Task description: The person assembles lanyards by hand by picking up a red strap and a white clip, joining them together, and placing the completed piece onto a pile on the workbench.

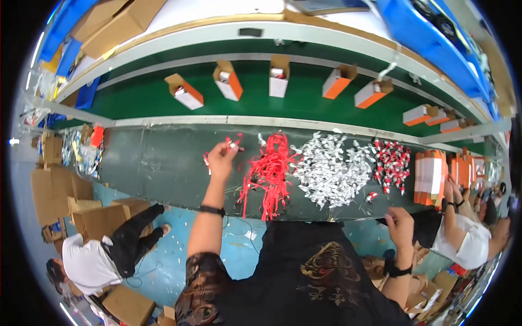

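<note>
My left hand (pixel 222 157) is raised over the dark green bench, its fingertips pinched on a small red-and-white piece (pixel 232 144). Just left of that hand lies another small red-and-white piece (pixel 206 159). Right of it spreads a tangled heap of red straps (pixel 270 171). My right hand (pixel 401 224) hovers off the front edge of the bench, fingers curled in, with nothing visible in them. Nearest to it on the bench are a heap of red-and-white pieces (pixel 391 163) and a wide heap of small white looped pieces (pixel 331 171).
Open white-and-orange boxes (pixel 189 96) stand in a row on the green ledge behind the bench. Stacked orange-and-white boxes (pixel 429 176) sit at the right end. A co-worker (pixel 462 239) stands at right, another person (pixel 95 261) at left near cardboard boxes (pixel 100 223).
</note>
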A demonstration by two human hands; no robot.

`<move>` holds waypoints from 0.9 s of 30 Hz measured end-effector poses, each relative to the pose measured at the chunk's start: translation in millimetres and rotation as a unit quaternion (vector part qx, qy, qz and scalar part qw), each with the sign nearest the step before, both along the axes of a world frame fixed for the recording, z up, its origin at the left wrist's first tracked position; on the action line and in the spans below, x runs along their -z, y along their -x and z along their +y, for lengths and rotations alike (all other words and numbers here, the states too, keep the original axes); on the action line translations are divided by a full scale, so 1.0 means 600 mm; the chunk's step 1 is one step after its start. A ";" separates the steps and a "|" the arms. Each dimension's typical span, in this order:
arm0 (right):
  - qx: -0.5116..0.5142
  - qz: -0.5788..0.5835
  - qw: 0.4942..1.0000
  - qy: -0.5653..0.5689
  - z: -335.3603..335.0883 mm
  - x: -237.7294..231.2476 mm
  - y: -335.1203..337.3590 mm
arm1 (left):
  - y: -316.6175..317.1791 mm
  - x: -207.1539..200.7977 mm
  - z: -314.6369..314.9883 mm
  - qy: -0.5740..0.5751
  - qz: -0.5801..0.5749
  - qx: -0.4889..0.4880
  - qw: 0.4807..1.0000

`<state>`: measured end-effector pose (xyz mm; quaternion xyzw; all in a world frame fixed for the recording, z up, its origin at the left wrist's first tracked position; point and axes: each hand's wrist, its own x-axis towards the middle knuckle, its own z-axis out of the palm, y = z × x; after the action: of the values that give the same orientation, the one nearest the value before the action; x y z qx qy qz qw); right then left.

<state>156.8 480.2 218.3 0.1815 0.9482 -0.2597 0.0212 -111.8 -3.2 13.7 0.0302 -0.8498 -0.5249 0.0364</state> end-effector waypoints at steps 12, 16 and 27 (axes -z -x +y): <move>-0.283 0.025 0.891 0.355 -0.130 0.019 0.150 | -0.269 -0.224 0.339 -0.142 -0.111 0.221 0.958; -0.200 0.025 0.923 0.327 -0.071 0.034 0.121 | -0.282 -0.243 0.424 0.006 0.021 0.218 0.976; 0.009 0.204 0.892 0.403 0.285 0.152 0.147 | -0.293 -0.255 0.573 0.152 0.141 0.367 0.907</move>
<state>68.6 651.0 126.9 0.1085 0.7438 -0.6514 -0.1035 63.8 340.5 166.6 -0.3640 -0.8564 -0.3644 -0.0351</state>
